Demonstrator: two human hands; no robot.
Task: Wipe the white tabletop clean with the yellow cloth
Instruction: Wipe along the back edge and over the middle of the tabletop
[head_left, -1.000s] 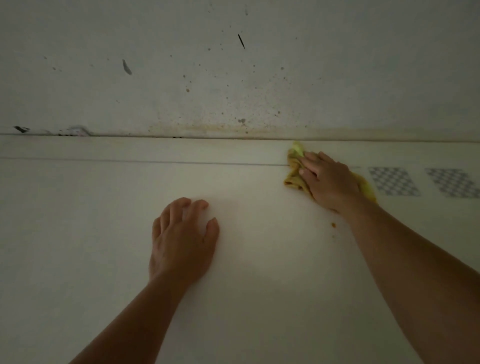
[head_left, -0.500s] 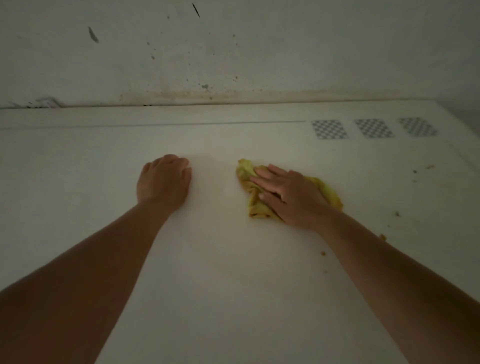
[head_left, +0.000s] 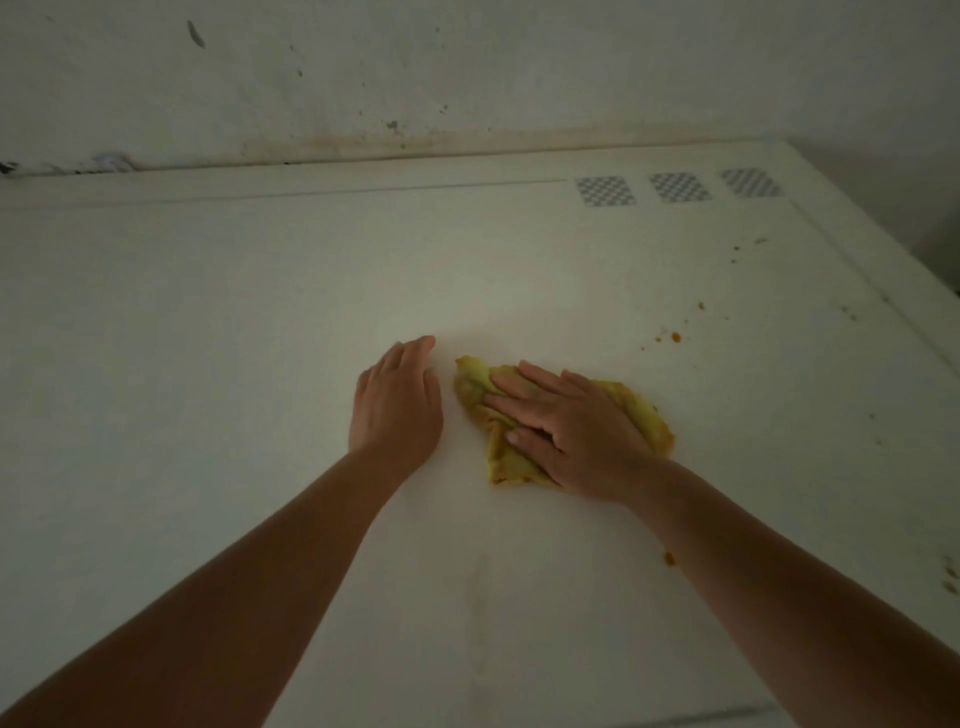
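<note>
Item: yellow cloth (head_left: 641, 410), drawn back from the far edge to mid-tabletop (head_left: 208, 338).
Pressed under flat right hand (head_left: 566, 426); left hand (head_left: 397, 402) laid open beside it; crumbs (head_left: 675, 336) remain unwiped.

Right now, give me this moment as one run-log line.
right hand flat on cloth | left hand flat on table beside cloth | crumbs unwiped, right side
</note>
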